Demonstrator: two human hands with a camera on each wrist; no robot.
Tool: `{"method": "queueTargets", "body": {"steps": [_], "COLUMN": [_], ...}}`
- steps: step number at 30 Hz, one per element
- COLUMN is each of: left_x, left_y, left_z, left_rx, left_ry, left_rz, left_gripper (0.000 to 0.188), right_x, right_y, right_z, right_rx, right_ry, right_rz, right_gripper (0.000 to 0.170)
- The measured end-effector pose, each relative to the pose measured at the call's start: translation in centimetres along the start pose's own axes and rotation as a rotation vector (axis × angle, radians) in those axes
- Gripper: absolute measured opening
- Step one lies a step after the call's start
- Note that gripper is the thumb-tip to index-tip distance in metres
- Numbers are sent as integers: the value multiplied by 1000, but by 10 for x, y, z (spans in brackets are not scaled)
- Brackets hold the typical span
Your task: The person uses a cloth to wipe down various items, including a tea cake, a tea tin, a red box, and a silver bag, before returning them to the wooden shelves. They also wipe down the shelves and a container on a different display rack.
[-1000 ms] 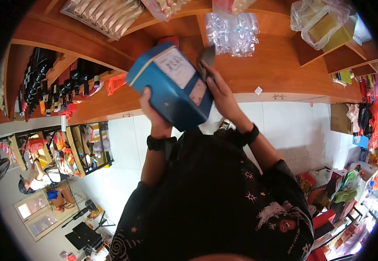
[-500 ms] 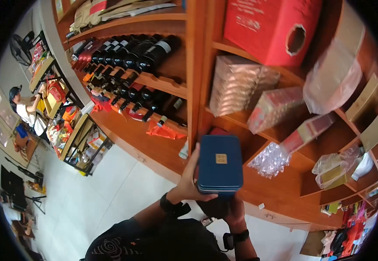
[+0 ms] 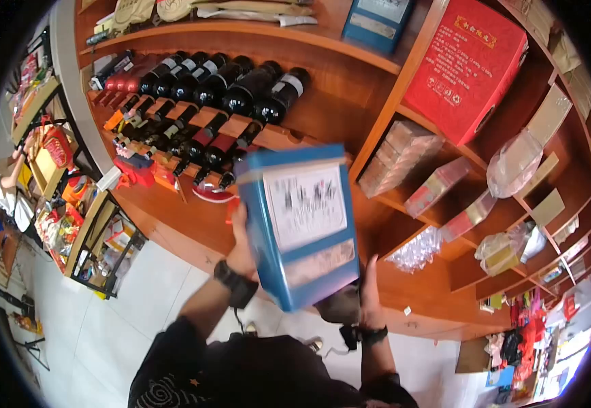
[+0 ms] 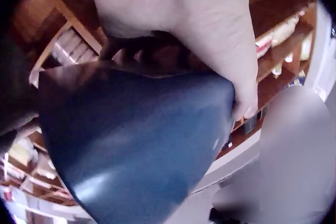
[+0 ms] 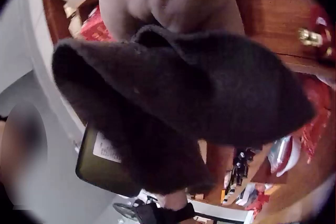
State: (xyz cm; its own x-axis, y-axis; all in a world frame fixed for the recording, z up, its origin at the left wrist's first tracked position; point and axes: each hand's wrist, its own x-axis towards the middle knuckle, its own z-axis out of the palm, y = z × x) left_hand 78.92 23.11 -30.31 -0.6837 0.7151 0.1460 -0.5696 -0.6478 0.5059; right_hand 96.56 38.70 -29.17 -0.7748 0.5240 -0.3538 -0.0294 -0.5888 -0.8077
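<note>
In the head view a blue tin box (image 3: pixel 303 231) with a white printed label is held up, tilted, in front of the shelves. My left hand (image 3: pixel 242 248) grips it from the left side; the left wrist view has the thumb (image 4: pixel 244 95) bent over an edge of the tin (image 4: pixel 136 129). My right hand (image 3: pixel 371 299) is low at the tin's right, thumb pointing up. It holds a dark grey cloth (image 3: pixel 341 303), which hangs in folds below the curled fingers in the right wrist view. Part of the tin's labelled side shows behind that cloth (image 5: pixel 220 87).
Wine bottles (image 3: pixel 237 88) lie on a wooden rack at the left. A large red box (image 3: pixel 465 68) and stacked cartons (image 3: pixel 401 156) fill shelves at the right. Another blue tin (image 3: pixel 377 24) stands on the upper shelf. A person (image 3: pixel 13 194) is by tables at far left.
The tin has turned from its lid facing the camera to its labelled side facing it. The cloth has moved from the tin's side to below its right corner. The view has swung toward the shelves.
</note>
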Motion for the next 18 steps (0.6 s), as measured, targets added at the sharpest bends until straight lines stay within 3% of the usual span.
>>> {"method": "queueTargets", "body": {"steps": [2, 3, 5, 6, 8, 10, 11, 12, 13, 15, 16, 17, 18], "left_x": [25, 40, 60, 64, 70, 72, 74, 73, 63, 31, 30, 37, 34], "left_y": [18, 24, 38, 41, 55, 58, 54, 54, 53, 50, 46, 53, 52], "left_z": [12, 21, 32, 38, 43, 45, 40, 42, 45, 62, 58, 54, 56], "left_rx": [69, 103, 178, 218, 310, 362, -34, -435, -429, 480, 484, 303, 461], "left_ry": [-39, -55, -100, -129, -207, -258, -480, -693, -704, -95, -69, -115, -106], "left_rz": [-16, -21, -17, -7, 22, 48, -134, -316, -303, 232, 393, 272, 327], "left_gripper": [74, 73, 71, 71, 70, 69, 66, 62, 62, 54, 53, 56, 60], "right_x": [9, 6, -22, -22, -17, -29, -36, -40, -50, -57, -58, -54, -46], "right_y": [13, 17, -18, -13, -9, -9, -10, -11, -11, -6, -10, -11, -12], "right_z": [4, 7, 83, 78, 64, 64, 64, 67, 75, 75, 72, 67, 58], "right_rx": [-89, -178, -114, -118, 67, -67, -207, -236, -110, -121, -146, -144, -185], "right_ry": [-129, -98, 107, 112, -117, -135, -152, -136, -109, -22, -130, -133, -147], "right_rz": [-164, -121, -28, -15, -209, -316, -421, -409, -370, -409, -422, -437, -378], "right_gripper": [73, 76, 71, 71, 81, 88, 95, 103, 101, 102, 99, 99, 97]}}
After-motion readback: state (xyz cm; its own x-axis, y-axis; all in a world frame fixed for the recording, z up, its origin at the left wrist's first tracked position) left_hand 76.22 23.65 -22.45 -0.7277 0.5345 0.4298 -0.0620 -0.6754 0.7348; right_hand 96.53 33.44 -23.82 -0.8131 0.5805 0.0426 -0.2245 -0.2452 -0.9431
